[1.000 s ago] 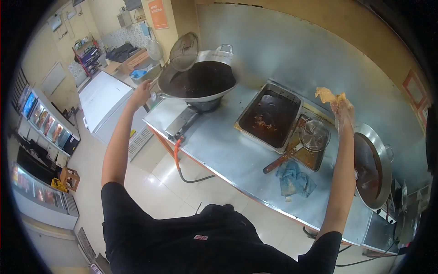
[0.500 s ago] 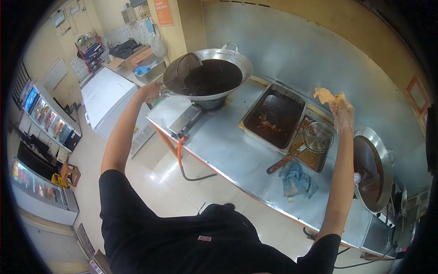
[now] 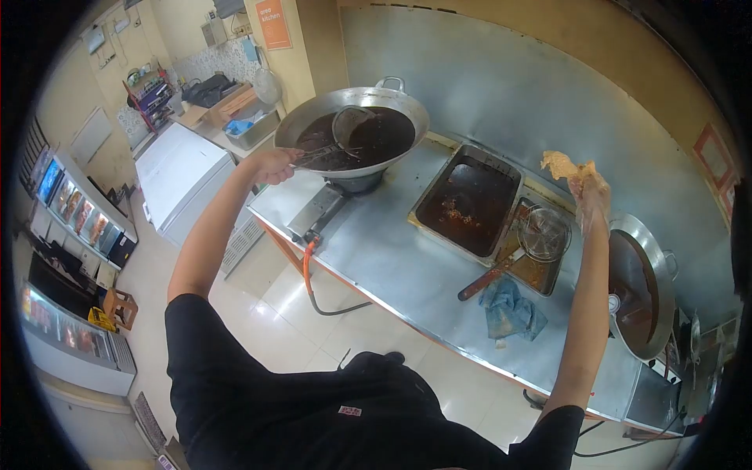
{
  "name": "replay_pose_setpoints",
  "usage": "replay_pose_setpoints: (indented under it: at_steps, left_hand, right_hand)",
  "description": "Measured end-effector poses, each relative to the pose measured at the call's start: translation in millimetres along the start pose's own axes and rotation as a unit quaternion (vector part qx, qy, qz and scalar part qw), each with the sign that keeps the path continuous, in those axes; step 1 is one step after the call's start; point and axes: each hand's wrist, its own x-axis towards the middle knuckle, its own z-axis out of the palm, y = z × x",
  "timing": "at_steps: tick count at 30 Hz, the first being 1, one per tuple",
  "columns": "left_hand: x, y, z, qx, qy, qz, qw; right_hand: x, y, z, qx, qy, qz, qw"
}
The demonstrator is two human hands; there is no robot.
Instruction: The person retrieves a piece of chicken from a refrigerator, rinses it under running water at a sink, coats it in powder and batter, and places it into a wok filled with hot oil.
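Observation:
My left hand [image 3: 274, 165] is closed round the handle of a wire strainer [image 3: 350, 124], whose mesh head dips into the dark liquid in a large wok [image 3: 403, 145] at the upper left of the table. On the right, my right hand [image 3: 589, 192], in what looks like a clear plastic glove, holds a piece of battered food [image 3: 559, 164] up in the air. Below and left of it are a deep metal tray of dark liquid [image 3: 470, 204] and a shallow tray [image 3: 540, 272] bearing a second, round strainer [image 3: 544, 233].
A blue cloth [image 3: 511, 310] lies on the metal table [image 3: 376, 249] near its front edge. Another wok [image 3: 662, 294] stands at the right. A burner with an orange hose [image 3: 306, 262] is under the left wok. Beyond the table's left end stands a white chest freezer [image 3: 176, 172].
The strainer has come down from above the wok's left rim and moved right into the dark liquid, my left hand moving right with it. My right hand still holds the food at about the same height.

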Motion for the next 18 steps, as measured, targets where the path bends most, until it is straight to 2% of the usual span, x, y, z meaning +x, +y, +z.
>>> replay_pose_setpoints:
  at_steps: [7,10,13,18]
  left_hand:
    - [10.7,-13.8,-10.4,-0.147,-0.04,0.007,0.988]
    - [2.0,-1.6,5.9,-0.174,-0.046,0.01,0.984]
    - [11.1,0.5,15.0,-0.197,-0.025,0.005,0.98]
    - [36.0,1.2,25.2,-0.243,-0.02,0.024,0.97]
  right_hand:
    - [-1.1,-2.2,7.1,0.025,0.005,0.009,1.0]
    - [1.2,-1.6,13.6,0.039,0.02,0.014,0.999]
    - [7.5,1.6,11.9,0.031,-0.033,-0.007,0.999]
    - [-5.8,-11.3,19.7,0.027,0.005,0.001,1.0]
